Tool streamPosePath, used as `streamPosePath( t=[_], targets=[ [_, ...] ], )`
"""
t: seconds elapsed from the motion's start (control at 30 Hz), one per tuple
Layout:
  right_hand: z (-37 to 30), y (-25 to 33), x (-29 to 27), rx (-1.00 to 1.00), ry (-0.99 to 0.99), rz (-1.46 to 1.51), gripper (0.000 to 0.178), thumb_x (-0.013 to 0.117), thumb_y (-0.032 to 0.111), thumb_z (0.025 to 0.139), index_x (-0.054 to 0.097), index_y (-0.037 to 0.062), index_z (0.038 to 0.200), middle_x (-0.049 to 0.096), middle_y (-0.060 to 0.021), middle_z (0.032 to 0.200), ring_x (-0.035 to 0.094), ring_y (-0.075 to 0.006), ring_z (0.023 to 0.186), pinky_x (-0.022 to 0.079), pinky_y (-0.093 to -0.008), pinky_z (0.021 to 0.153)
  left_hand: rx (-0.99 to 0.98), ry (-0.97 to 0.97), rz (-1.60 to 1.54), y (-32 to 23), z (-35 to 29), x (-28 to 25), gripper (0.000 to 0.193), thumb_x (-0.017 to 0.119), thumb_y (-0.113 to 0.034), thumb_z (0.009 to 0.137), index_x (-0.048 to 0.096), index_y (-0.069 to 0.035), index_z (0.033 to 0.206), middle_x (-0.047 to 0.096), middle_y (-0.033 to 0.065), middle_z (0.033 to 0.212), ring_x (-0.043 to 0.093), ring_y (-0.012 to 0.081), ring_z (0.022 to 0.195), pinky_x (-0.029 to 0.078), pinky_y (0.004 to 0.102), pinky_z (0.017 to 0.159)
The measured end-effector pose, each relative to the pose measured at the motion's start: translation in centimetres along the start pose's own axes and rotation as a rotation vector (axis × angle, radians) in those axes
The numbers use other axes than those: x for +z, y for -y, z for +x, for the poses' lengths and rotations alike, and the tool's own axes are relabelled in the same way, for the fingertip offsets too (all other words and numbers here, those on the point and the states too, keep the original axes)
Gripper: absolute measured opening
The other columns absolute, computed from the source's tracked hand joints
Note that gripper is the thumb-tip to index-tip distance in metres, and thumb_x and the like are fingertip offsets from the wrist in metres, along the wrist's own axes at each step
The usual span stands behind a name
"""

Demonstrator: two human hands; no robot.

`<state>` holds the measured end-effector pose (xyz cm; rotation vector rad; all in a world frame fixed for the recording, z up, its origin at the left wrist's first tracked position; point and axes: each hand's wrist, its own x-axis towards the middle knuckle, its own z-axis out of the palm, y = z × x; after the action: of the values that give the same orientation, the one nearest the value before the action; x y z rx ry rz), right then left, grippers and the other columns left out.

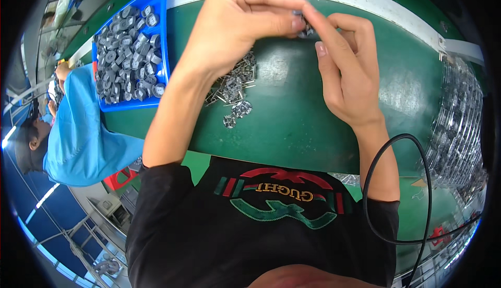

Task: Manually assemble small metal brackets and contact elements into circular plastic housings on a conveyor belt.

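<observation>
At the far side of the green table, my left hand (235, 19) is closed in a pinch, thumb and forefinger on a small dark grey part (307, 28). Its exact kind is mostly hidden by the fingers. My right hand (352, 71) comes in from the other side, its forefinger reaching to the left fingertips beside the part. The right thumb stands apart from the part. Below my left wrist lies a heap of small metal pieces with pins (237, 79), partly covered by the forearm. Two loose round silvery pieces (241, 109) lie at its near end.
A blue tray (165, 53) full of grey round parts stands left of my left arm. Stacked clear plastic trays (454, 121) rise at the right. A black cable (429, 183) loops by my right forearm. A person in a blue garment (86, 131) sits at the left.
</observation>
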<state>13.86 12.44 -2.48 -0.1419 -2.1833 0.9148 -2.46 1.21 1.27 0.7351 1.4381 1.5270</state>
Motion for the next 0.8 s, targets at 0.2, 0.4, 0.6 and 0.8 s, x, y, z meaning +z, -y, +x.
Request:
streamPosePath(
  t=[0.2,0.4,0.6,0.8],
  targets=[
    [-2.2,3.3,1.7,-0.19,0.386,0.072,0.026,0.078,0.013,0.075,0.07,0.0076,0.099,0.057,-0.0051,0.092,0.058,-0.0191,0.077,0.05,-0.0322,0.064,0.154,-0.232,0.493,-2.6,6.9,-1.8,0.026,0.072,-0.006,0.079,0.072,0.01,0.099,0.073,0.0155,0.082,0.068,0.0179,0.072,0.053,0.0277,0.068],
    [-3.3,4.2,4.2,-0.209,0.411,-0.032,0.028,0.077,0.03,0.073,0.069,0.0113,0.092,0.051,-0.0018,0.082,0.057,-0.0176,0.072,0.048,-0.0316,0.063,0.203,-0.454,1.001,-1.8,14.5,-4.8,0.024,0.079,-0.021,0.071,0.078,-0.001,0.084,0.073,0.0193,0.08,0.072,0.0292,0.078,0.055,0.0359,0.075],
    [-3.0,4.3,3.8,-0.274,0.446,0.039,0.017,0.074,0.015,0.074,0.067,0.0125,0.089,0.05,-0.0024,0.082,0.056,-0.0184,0.07,0.048,-0.0333,0.067,0.167,-0.51,1.124,1.9,20.5,-8.3,0.041,0.073,-0.051,0.081,0.079,-0.013,0.094,0.075,0.0111,0.091,0.071,0.0266,0.089,0.053,0.0368,0.084],
    [-2.2,2.6,1.8,0.079,0.443,0.396,0.01,0.069,0.004,0.083,0.063,0.006,0.09,0.06,-0.0052,0.101,0.065,-0.0219,0.078,0.055,-0.0334,0.066,0.148,-0.443,1.183,-2.2,18.6,-9.3,0.052,0.068,-0.054,0.085,0.074,-0.01,0.111,0.074,0.0125,0.102,0.068,0.0262,0.099,0.05,0.0355,0.09]
  ],
)
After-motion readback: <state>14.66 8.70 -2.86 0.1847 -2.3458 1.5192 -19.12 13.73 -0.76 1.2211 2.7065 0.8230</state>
